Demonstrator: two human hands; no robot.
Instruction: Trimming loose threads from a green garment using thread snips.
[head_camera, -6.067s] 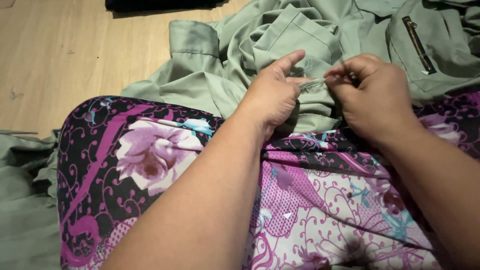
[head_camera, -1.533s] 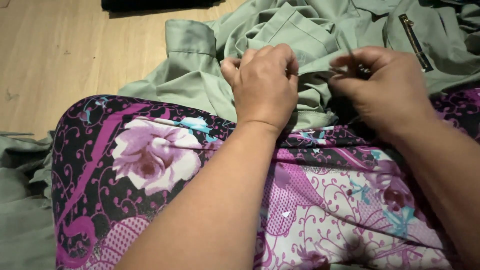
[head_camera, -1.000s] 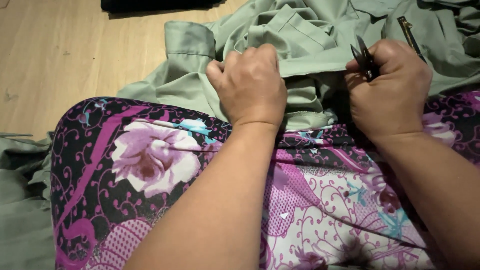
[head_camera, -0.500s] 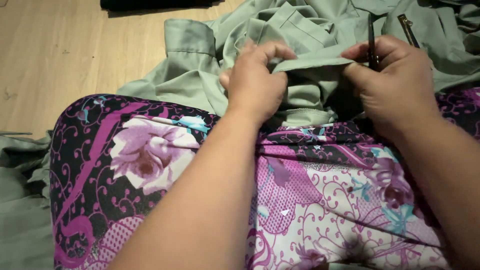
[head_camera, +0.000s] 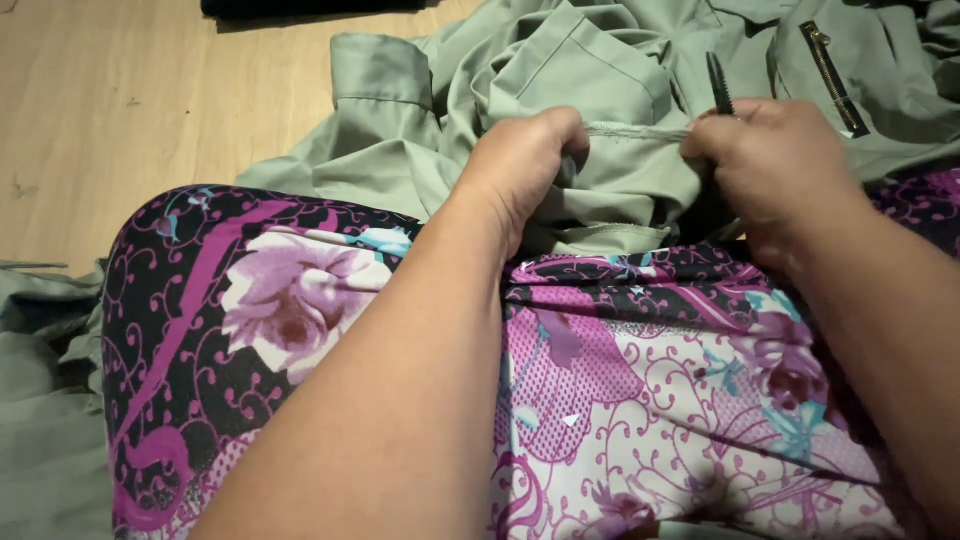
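We hold green garment (head_camera: 600, 190) at 12 o'clock above lap. Left hand (head_camera: 520, 165) fisted on seam edge; right hand (head_camera: 775, 165) clenched on same edge plus small dark snips (head_camera: 718, 85). Step, we judge: stretching seam for inspection. Next calls for blade tips at stray thread, cloth taut.

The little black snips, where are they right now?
In the head view, upper right: the black snips poke up from the right hand, over the green garment, left of its zipper.
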